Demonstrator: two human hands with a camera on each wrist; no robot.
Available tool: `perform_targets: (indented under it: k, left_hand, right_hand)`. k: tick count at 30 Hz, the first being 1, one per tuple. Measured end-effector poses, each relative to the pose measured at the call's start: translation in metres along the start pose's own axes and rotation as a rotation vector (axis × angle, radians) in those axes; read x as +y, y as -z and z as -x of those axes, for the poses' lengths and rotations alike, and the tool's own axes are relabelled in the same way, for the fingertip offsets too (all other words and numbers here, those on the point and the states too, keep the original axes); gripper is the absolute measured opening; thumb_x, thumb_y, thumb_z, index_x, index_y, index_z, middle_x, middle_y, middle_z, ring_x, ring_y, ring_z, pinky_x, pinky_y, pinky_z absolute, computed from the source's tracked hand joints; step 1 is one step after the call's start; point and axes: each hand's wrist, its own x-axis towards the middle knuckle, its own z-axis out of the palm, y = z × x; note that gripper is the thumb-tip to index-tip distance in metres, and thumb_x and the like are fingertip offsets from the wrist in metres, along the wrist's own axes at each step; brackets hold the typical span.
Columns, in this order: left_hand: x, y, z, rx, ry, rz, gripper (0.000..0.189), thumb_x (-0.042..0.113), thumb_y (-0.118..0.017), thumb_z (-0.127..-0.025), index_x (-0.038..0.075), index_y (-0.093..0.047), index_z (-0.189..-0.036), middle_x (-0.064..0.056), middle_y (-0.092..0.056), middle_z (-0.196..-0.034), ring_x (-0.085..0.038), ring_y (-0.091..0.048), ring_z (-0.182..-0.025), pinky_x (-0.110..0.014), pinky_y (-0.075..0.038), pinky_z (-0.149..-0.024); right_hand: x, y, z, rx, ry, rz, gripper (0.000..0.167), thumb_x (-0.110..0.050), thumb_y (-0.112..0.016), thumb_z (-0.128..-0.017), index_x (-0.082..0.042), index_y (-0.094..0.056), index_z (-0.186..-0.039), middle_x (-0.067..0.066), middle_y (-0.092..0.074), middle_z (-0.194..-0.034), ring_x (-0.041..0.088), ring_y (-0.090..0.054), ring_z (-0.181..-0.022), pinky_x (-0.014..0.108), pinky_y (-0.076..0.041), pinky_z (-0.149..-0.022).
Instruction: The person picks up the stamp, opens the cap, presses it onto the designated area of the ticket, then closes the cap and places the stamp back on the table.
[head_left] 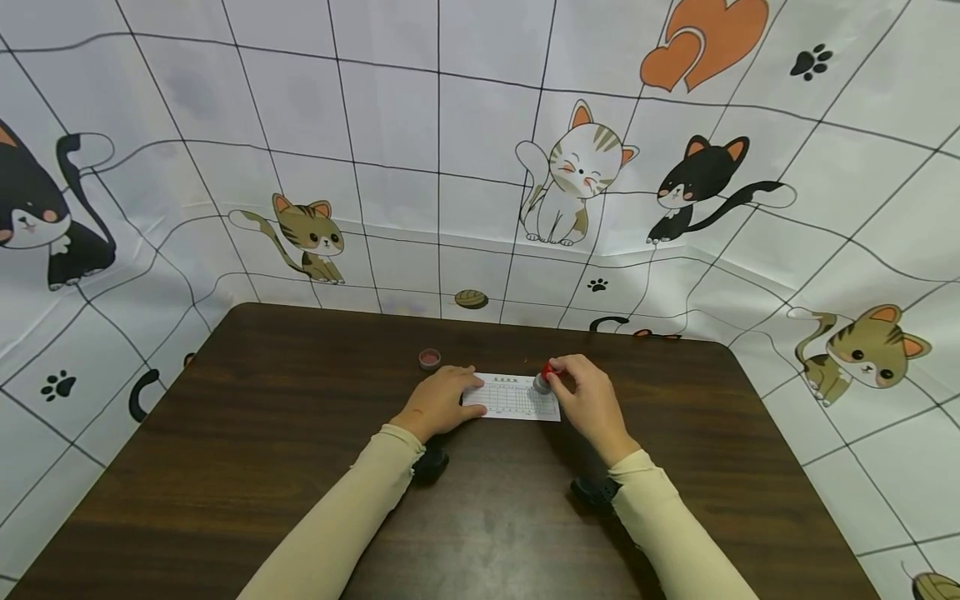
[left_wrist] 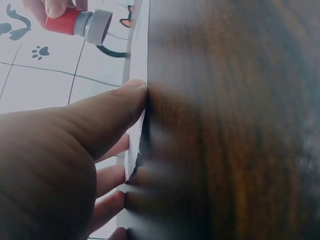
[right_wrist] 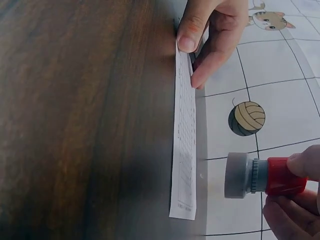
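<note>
A white printed form [head_left: 517, 397] with a ruled grid lies on the brown table. My left hand [head_left: 441, 402] rests on its left end; in the left wrist view the thumb [left_wrist: 115, 107] touches the near edge and the other fingers reach to the far side. Between thumb and fingertips, my right hand [head_left: 592, 404] pinches a round stamp [right_wrist: 267, 175] by its red handle. The stamp's grey base faces down, raised above the right part of the form in the right wrist view. Behind the left hand sits a small round red ink pad [head_left: 430, 359].
The dark wooden table [head_left: 247, 433] ends against a white wall covering [head_left: 390, 200] printed with cats, paws and grid lines. Dark wrist devices [head_left: 430, 465] sit under both wrists, close over the table.
</note>
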Motion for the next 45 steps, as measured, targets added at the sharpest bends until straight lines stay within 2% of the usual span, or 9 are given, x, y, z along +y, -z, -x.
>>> perform_targets:
  k: [7,13,24,32,40,45]
  left_hand:
    - [0.000,0.000,0.000,0.000,0.000,0.014,0.051,0.040,-0.077,-0.094,0.013,-0.069,-0.136,-0.011,-0.054,-0.152,-0.032,-0.049,-0.141,-0.050,-0.042,-0.114]
    - [0.000,0.000,0.000,-0.010,0.004,0.024,0.052,0.040,-0.077,-0.094,0.012,-0.068,-0.137,-0.012,-0.053,-0.153,-0.032,-0.048,-0.142,-0.050,-0.041,-0.115]
    - [0.000,0.002,-0.001,-0.004,0.019,0.028,0.053,0.042,-0.078,-0.092,0.013,-0.069,-0.136,-0.009,-0.054,-0.153,-0.029,-0.048,-0.142,-0.049,-0.041,-0.115]
    - [0.000,0.001,-0.001,-0.006,0.029,0.024,0.053,0.042,-0.078,-0.093,0.013,-0.069,-0.136,-0.009,-0.054,-0.153,-0.030,-0.048,-0.142,-0.050,-0.041,-0.115]
    - [0.001,0.002,-0.001,-0.012,0.034,0.024,0.053,0.042,-0.078,-0.093,0.013,-0.068,-0.136,-0.009,-0.054,-0.153,-0.030,-0.047,-0.143,-0.049,-0.041,-0.115]
    - [0.001,0.002,-0.002,-0.017,0.039,0.029,0.054,0.043,-0.078,-0.093,0.014,-0.068,-0.137,-0.009,-0.053,-0.154,-0.029,-0.047,-0.143,-0.049,-0.041,-0.115]
  right_hand:
    - [0.000,-0.007,0.000,-0.069,0.012,0.063,0.016,-0.005,-0.079,-0.091,-0.004,-0.075,-0.106,0.010,-0.073,-0.105,0.025,-0.070,-0.092,0.045,-0.059,-0.081]
    - [-0.002,-0.013,0.003,-0.162,-0.034,0.104,0.008,-0.008,-0.079,-0.092,-0.008,-0.073,-0.098,0.009,-0.073,-0.104,0.025,-0.070,-0.089,0.043,-0.058,-0.076]
    - [-0.005,-0.013,0.003,-0.150,-0.047,0.098,0.008,-0.007,-0.080,-0.091,-0.009,-0.072,-0.093,0.009,-0.072,-0.100,0.025,-0.068,-0.083,0.042,-0.057,-0.072]
    - [-0.004,-0.014,0.003,-0.140,-0.054,0.085,0.008,-0.008,-0.080,-0.091,-0.009,-0.072,-0.093,0.008,-0.072,-0.100,0.024,-0.069,-0.086,0.044,-0.058,-0.076]
    - [0.001,-0.013,0.001,-0.139,-0.076,0.054,0.010,-0.009,-0.081,-0.090,-0.010,-0.072,-0.092,0.005,-0.073,-0.096,0.023,-0.061,-0.074,0.037,-0.050,-0.067]
    - [0.000,-0.013,0.000,-0.144,-0.099,0.030,0.009,-0.008,-0.081,-0.089,-0.009,-0.072,-0.090,0.005,-0.071,-0.093,0.026,-0.064,-0.077,0.038,-0.052,-0.069]
